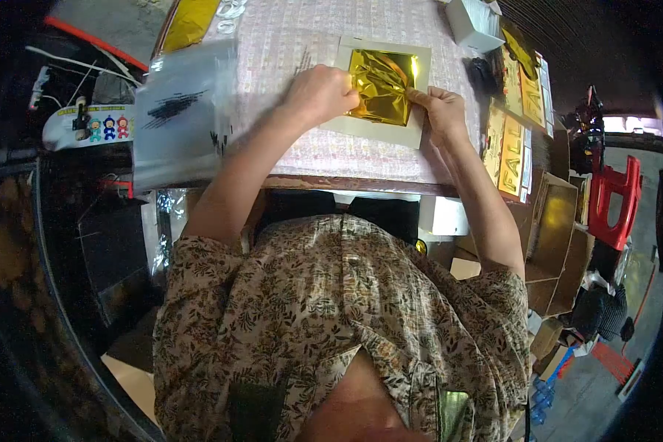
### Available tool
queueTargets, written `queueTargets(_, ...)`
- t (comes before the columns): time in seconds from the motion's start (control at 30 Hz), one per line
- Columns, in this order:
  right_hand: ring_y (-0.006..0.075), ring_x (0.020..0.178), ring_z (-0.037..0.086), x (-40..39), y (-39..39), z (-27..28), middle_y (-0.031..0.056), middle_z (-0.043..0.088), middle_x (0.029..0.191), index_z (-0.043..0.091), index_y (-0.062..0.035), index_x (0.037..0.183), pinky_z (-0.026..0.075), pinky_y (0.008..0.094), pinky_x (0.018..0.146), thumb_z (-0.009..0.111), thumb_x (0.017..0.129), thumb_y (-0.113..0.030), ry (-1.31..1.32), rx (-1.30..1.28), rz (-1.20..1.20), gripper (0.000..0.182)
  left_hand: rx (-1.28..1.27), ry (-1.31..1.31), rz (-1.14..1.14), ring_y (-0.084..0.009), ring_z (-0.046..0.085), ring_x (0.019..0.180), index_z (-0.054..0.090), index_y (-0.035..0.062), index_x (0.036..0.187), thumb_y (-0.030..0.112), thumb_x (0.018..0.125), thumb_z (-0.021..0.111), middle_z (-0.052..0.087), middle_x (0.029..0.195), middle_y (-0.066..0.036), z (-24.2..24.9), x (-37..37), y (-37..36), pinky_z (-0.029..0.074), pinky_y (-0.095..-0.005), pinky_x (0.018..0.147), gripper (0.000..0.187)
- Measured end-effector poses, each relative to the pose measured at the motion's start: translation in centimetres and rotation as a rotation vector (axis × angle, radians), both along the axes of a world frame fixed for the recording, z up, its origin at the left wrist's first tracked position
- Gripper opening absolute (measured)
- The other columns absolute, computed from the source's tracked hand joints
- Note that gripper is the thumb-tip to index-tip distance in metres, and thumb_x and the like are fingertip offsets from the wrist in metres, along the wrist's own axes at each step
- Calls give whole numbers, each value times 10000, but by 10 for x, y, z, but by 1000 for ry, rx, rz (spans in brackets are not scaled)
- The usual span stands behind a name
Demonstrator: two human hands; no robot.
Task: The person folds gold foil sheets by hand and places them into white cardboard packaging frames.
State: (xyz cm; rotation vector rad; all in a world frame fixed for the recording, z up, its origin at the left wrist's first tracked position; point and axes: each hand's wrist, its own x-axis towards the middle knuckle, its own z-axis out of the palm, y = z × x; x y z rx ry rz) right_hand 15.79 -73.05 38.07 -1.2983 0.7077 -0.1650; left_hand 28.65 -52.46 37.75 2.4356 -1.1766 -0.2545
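A crinkled square of shiny gold foil point(379, 82) lies over a pale card sheet point(372, 134) on the cloth-covered table. My left hand point(323, 94) is closed in a pinch at the foil's left edge, its knuckles upward. On the opposite side, my right hand point(442, 112) grips the right edge of the foil between thumb and fingers. The card's border shows above and below the foil. Left of my left forearm rests a stack of clear plastic bags point(173, 118) with dark marks on it.
More gold foil point(188, 26) sits at the far left corner, beside white rings point(228, 15). A white box of cards point(475, 23) stands at the back right. Printed "FALL" packs point(510, 151) line the right edge, with cardboard boxes point(556, 214) beyond. A red plastic stool point(615, 199) is farther right.
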Motion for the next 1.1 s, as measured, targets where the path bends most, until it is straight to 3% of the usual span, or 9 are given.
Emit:
queueTargets(0.33,156,535,608,12,-14,-23,95,685,722,684,5,770,511,289,509,747,855,-12,-36,56,5,106,-287,-42,-78,-280,620,561,619,13,776,222,904,681,624,643,-149,0,9,9,481,-413,542,252)
queueTargets(0.53,212,821,695,3,1,-8,137,705,932,653,68,978,578,336,789,684,898,3,-186,161,-113,107,-519,-257,-68,-325,603,572,587,18,794,222,914,685,587,657,-152,27,-1,11,488,-426,558,256)
queueTargets(0.67,227,798,708,-10,10,22,168,720,962,677,70,976,608,347,767,683,884,43,-305,307,-204,95,-779,-184,-98,-106,556,509,675,53,813,63,883,711,667,689,-33,37,-44,31,452,-321,436,80)
queueTargets(0.77,203,819,711,-24,0,27,157,734,977,686,67,1017,591,320,770,679,896,25,-338,303,-177,128,-572,250,-90,-171,657,653,687,20,921,112,926,637,712,827,-95,34,-71,53,544,-333,571,105)
queueTargets(0.83,175,819,709,-33,9,40,136,743,978,697,56,1028,574,290,763,682,905,8,-308,288,-151,133,-972,1341,312,-231,687,971,648,30,1175,176,958,614,686,1154,-162,-7,-71,45,568,-364,833,264)
queueTargets(0.87,175,819,709,-39,12,39,136,743,978,697,56,1028,574,290,763,682,905,8,-294,295,-143,133,-1336,1591,111,-288,579,1234,549,46,1356,263,1020,485,584,1366,-171,-32,-59,39,456,-442,1072,405)
queueTargets(0.93,186,862,716,-44,16,39,127,737,1023,681,37,1099,579,314,803,683,933,-82,-286,187,-62,205,-1600,1880,164,-299,492,1339,516,36,1399,382,1058,364,562,1401,-158,1,-46,19,357,-469,1158,509)
queueTargets(1.03,167,854,712,-52,26,33,121,745,989,710,35,1043,567,292,805,685,922,-37,-279,203,-55,143,-1784,1895,-34,-326,515,1318,452,-4,1451,450,1069,311,543,1418,-195,18,-44,-5,383,-486,1138,610)
queueTargets(1.1,155,837,705,-59,34,34,117,749,953,732,37,988,554,273,805,689,903,18,-283,205,-87,97,-1679,1895,71,-329,527,1304,461,9,1450,481,1067,297,541,1425,-184,22,-55,-14,402,-483,1125,629)
